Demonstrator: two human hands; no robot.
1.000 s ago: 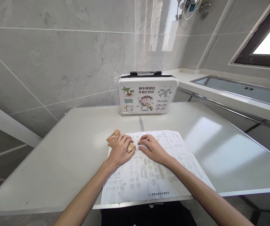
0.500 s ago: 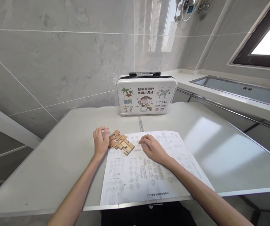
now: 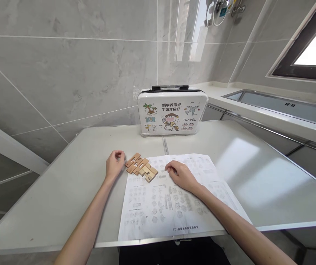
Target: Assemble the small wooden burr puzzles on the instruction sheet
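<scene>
Several flat wooden puzzle pieces point(image 3: 141, 167), some reddish brown and some pale, lie fitted together in a slanted cluster; a dark number shows on a pale one. They rest partly over the upper left corner of a large printed sheet point(image 3: 163, 206). Just left of the cluster is my left hand point(image 3: 114, 163), apart from the pieces, its fingers curled in toward the thumb with nothing visible in them. On the sheet, right of the pieces, rests my right hand point(image 3: 182, 176). Its fingers are bent and closed together, and nothing shows in them.
A white case point(image 3: 171, 114) with cartoon prints and a black handle stands upright at the table's back. The light table point(image 3: 50, 206) has a seam down its middle. To the right runs a counter with a sink point(image 3: 281, 106). A tiled wall rises behind.
My left hand has drawn away to the left from the wooden pieces, its fingers curling closer. My right hand has shifted slightly right and down, with its fingers drawn in.
</scene>
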